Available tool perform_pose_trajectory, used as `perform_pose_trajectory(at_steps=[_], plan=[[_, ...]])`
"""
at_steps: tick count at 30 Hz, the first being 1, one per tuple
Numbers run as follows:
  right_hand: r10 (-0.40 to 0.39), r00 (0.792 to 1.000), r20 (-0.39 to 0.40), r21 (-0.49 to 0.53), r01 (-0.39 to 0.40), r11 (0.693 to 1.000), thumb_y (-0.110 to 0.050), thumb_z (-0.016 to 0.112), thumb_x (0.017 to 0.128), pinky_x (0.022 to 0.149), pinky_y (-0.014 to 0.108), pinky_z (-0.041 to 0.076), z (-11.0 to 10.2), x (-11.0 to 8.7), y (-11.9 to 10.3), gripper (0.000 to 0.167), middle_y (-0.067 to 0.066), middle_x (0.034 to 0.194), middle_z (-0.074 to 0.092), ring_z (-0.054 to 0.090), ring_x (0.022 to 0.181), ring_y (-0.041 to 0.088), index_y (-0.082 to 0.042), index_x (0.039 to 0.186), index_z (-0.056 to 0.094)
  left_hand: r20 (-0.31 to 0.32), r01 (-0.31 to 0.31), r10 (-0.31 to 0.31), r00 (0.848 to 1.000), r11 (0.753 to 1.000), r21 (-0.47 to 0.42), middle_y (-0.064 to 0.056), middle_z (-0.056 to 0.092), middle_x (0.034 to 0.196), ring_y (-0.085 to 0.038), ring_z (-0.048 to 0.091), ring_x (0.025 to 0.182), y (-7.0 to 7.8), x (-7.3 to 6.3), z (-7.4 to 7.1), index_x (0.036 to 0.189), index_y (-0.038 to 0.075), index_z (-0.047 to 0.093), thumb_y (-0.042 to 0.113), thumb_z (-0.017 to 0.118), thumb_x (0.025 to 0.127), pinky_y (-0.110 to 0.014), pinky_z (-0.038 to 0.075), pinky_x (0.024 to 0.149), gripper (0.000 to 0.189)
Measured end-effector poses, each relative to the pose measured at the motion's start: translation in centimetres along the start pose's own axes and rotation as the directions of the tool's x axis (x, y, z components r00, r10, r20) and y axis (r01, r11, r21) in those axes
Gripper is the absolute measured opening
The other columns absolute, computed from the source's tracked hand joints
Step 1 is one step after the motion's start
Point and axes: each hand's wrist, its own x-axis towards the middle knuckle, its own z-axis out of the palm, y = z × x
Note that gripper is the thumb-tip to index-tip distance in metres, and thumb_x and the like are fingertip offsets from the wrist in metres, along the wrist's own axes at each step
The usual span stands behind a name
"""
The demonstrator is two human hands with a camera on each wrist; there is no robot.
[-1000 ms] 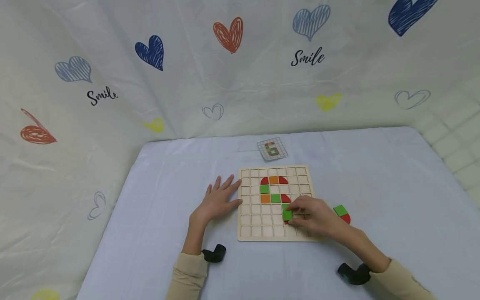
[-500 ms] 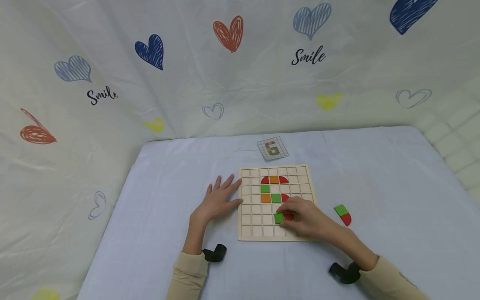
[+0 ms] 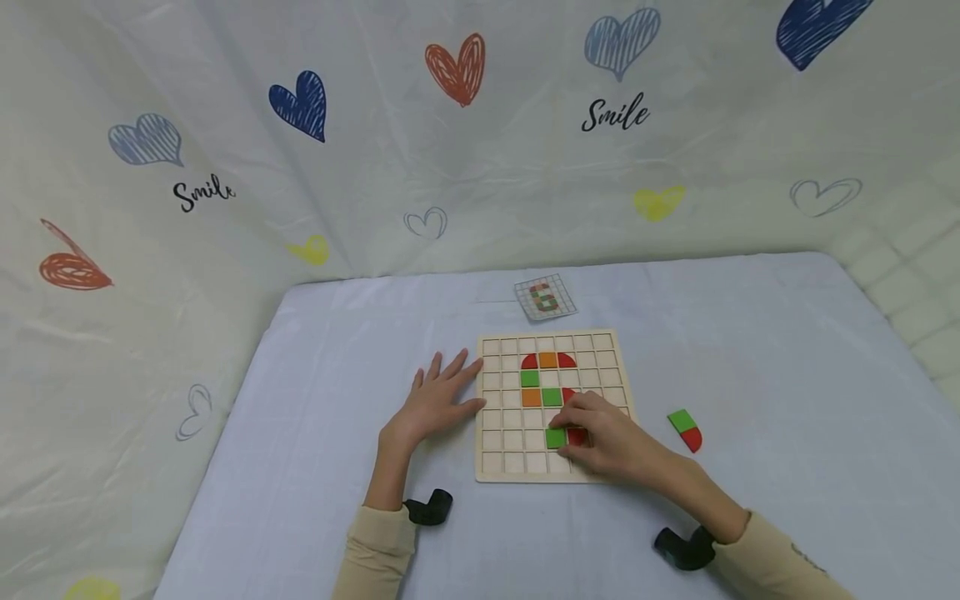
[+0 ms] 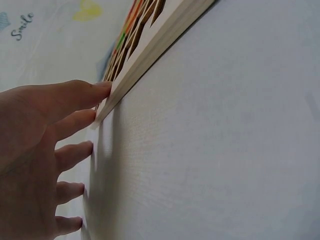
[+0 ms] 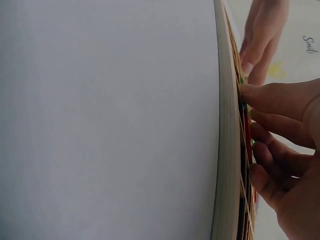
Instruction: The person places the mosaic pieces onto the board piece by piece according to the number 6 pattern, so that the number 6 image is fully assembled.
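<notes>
The wooden grid board (image 3: 502,462) lies on the white table. My right hand (image 3: 611,437) is over its lower middle, pinching a green square tile (image 3: 555,438) between thumb and index finger, at a cell left of a red tile (image 3: 577,437). Above, an orange tile (image 3: 530,397) and another green tile (image 3: 551,397) sit in a row, with a red piece partly behind my fingers. Farther up are a green tile (image 3: 529,378) and a red-orange-red row. Spread out flat, my left hand (image 3: 433,406) touches the board's left edge with thumb (image 4: 75,95) and index finger.
A pattern card (image 3: 546,297) lies behind the board, printed with a coloured figure on a grid. Right of the board rest a loose green tile (image 3: 681,420) and a red rounded tile (image 3: 692,438), side by side. A cloth with hearts hangs behind the table.
My right hand has moved left and slightly down with the green square tile, from over the red tile to the cell beside it. The left hand has stayed in place.
</notes>
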Motion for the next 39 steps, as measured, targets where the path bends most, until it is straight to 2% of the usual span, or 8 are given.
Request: perform_pose_trajectory(at_steps=[6, 11, 17, 25, 29, 33, 36, 39], plan=[[-0.002, 1.0, -0.002, -0.035, 0.002, 0.999, -0.012, 0.088, 0.08, 0.08, 0.025, 0.055, -0.2, -0.1, -0.1, 0.028, -0.004, 0.103, 0.064, 0.054, 0.098, 0.011, -0.013, 0.106, 0.077, 0.001, 0.003, -0.003, 1.0, 1.0, 0.001, -0.002, 0.02, 0.172, -0.043, 0.003, 0.159, -0.1, -0.1, 0.0, 0.162, 0.025, 0.036, 0.043, 0.062, 0.102, -0.067, 0.007, 0.124, 0.068], [-0.036, 0.998, -0.053, -0.044, 0.034, 0.998, -0.008, 0.087, 0.079, 0.083, 0.03, 0.058, -1.1, -0.6, 0.1, 0.028, 0.0, 0.104, 0.066, 0.059, 0.099, 0.015, -0.011, 0.105, 0.077, -0.001, 0.011, -0.011, 1.0, 1.0, -0.003, -0.002, 0.02, 0.172, -0.043, 0.004, 0.159, -0.1, -0.3, -0.1, 0.162, 0.024, 0.036, 0.043, 0.062, 0.102, -0.067, 0.007, 0.124, 0.068], [-0.072, 0.99, -0.12, -0.069, 0.064, 0.996, -0.003, 0.089, 0.075, 0.079, 0.031, 0.059, -2.2, -1.8, 1.1, 0.031, 0.0, 0.103, 0.068, 0.06, 0.097, 0.017, -0.009, 0.103, 0.077, -0.003, 0.014, -0.014, 1.0, 1.0, -0.007, -0.002, 0.02, 0.172, -0.043, 0.003, 0.159, -0.1, -0.3, -0.1, 0.162, 0.024, 0.036, 0.042, 0.062, 0.102, -0.067, 0.007, 0.124, 0.068], [-0.02, 0.991, -0.132, -0.133, 0.002, 0.991, -0.002, 0.09, 0.073, 0.078, 0.031, 0.059, -3.7, -4.0, 2.3, 0.033, -0.005, 0.104, 0.069, 0.062, 0.093, 0.013, -0.012, 0.102, 0.078, -0.002, 0.002, -0.002, 1.0, 1.0, -0.003, -0.002, 0.02, 0.172, -0.043, 0.003, 0.159, -0.2, -0.2, 0.0, 0.162, 0.024, 0.036, 0.043, 0.062, 0.102, -0.067, 0.007, 0.124, 0.068], [-0.056, 0.981, -0.187, -0.162, 0.025, 0.986, 0.001, 0.093, 0.067, 0.073, 0.028, 0.057, -4.4, -5.1, 3.0, 0.039, -0.004, 0.102, 0.069, 0.06, 0.087, 0.013, -0.013, 0.1, 0.077, -0.001, -0.001, 0.001, 1.0, 1.0, 0.001, -0.002, 0.02, 0.172, -0.043, 0.003, 0.159, -0.1, -0.2, -0.1, 0.162, 0.024, 0.036, 0.043, 0.062, 0.102, -0.067, 0.007, 0.124, 0.068], [-0.083, 0.966, -0.243, -0.18, 0.039, 0.983, 0.005, 0.093, 0.062, 0.073, 0.013, 0.05, -5.1, -6.3, 4.1, 0.044, -0.004, 0.1, 0.069, 0.059, 0.084, 0.012, -0.013, 0.098, 0.076, -0.001, -0.006, 0.006, 1.0, 1.0, 0.006, -0.003, 0.02, 0.172, -0.043, 0.003, 0.159, 0.1, -0.2, -0.1, 0.162, 0.024, 0.036, 0.043, 0.062, 0.102, -0.067, 0.007, 0.124, 0.068], [-0.066, 0.961, -0.268, -0.207, 0.009, 0.978, 0.004, 0.094, 0.061, 0.071, 0.008, 0.046, -5.7, -7.2, 4.9, 0.044, -0.005, 0.096, 0.069, 0.059, 0.08, 0.01, -0.013, 0.097, 0.075, -0.001, -0.007, 0.007, 1.0, 1.0, 0.01, -0.002, 0.02, 0.172, -0.043, 0.003, 0.159, 0.2, -0.2, -0.2, 0.162, 0.024, 0.036, 0.043, 0.061, 0.102, -0.067, 0.007, 0.124, 0.068], [-0.015, 0.961, -0.277, -0.228, -0.05, 0.972, 0.0, 0.095, 0.061, 0.064, 0.014, 0.048, -6.4, -7.9, 5.4, 0.042, -0.006, 0.09, 0.068, 0.057, 0.075, 0.006, -0.011, 0.096, 0.074, -0.001, -0.005, 0.005, 1.0, 1.0, 0.012, -0.003, 0.02, 0.172, -0.043, 0.004, 0.159, 0.2, -0.2, -0.2, 0.162, 0.024, 0.036, 0.042, 0.061, 0.102, -0.067, 0.007, 0.124, 0.068]])
